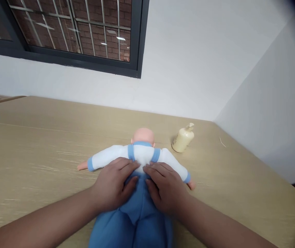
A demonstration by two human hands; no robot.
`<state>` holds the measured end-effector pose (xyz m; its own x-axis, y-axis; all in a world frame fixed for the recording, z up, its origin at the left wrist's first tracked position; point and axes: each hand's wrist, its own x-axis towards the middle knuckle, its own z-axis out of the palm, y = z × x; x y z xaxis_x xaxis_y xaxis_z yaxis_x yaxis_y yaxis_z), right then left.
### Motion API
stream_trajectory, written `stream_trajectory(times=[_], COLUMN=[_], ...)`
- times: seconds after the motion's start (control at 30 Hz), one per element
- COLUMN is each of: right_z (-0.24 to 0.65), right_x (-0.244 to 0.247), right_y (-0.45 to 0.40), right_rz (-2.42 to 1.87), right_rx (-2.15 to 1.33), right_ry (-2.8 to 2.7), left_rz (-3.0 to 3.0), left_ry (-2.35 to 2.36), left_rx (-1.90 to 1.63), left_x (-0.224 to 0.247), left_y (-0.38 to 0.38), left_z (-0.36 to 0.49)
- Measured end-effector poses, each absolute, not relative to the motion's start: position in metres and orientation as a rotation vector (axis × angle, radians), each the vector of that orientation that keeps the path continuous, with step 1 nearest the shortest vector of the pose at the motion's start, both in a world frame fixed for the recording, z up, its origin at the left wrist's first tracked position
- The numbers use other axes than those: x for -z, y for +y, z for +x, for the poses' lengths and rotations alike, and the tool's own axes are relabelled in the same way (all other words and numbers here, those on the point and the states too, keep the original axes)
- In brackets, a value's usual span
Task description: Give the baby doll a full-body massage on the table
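A baby doll (pixel 134 206) in blue overalls and a white long-sleeved top lies face down, its bald head (pixel 143 135) away from me and both arms spread out. My left hand (pixel 115 182) rests on the left side of its back, fingertips near the middle. On the right side of the back lies my right hand (pixel 165 186), its fingers pointing inward toward the left ones. Both hands are laid on the clothing with fingers bent slightly and thumbs apart, holding nothing. The fingertips of the two hands are close together without touching.
A cream pump bottle (pixel 183 139) stands on the wooden table (pixel 46 144), beyond the doll's right-side arm. Farther right lies a thin pale strip (pixel 222 142). A white wall (pixel 178 62) and a dark-framed barred window (pixel 85 62) are behind the table.
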<state>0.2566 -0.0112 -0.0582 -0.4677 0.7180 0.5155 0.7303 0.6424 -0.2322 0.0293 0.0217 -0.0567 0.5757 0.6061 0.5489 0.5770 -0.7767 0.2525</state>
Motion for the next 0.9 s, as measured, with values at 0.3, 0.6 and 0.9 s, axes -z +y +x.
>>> stream_trajectory(times=[0.3,0.6,0.9], right_z=[0.257,0.253,0.259], right_x=[0.065,0.058,0.06], right_y=[-0.014,-0.009,-0.009], right_rz=[-1.137,-1.249,-1.317], right_rx=[0.181,0.079,0.107], right_ry=[-2.303,-2.385,-2.393], left_rz=[2.863,2.75,2.805], left_ry=[1.071,1.072,1.048], left_rx=[-1.03,-0.891,-0.988], left_x=[0.064,0.065,0.069], left_y=[0.02,0.03,0.03], left_z=[0.027,0.025,0.022])
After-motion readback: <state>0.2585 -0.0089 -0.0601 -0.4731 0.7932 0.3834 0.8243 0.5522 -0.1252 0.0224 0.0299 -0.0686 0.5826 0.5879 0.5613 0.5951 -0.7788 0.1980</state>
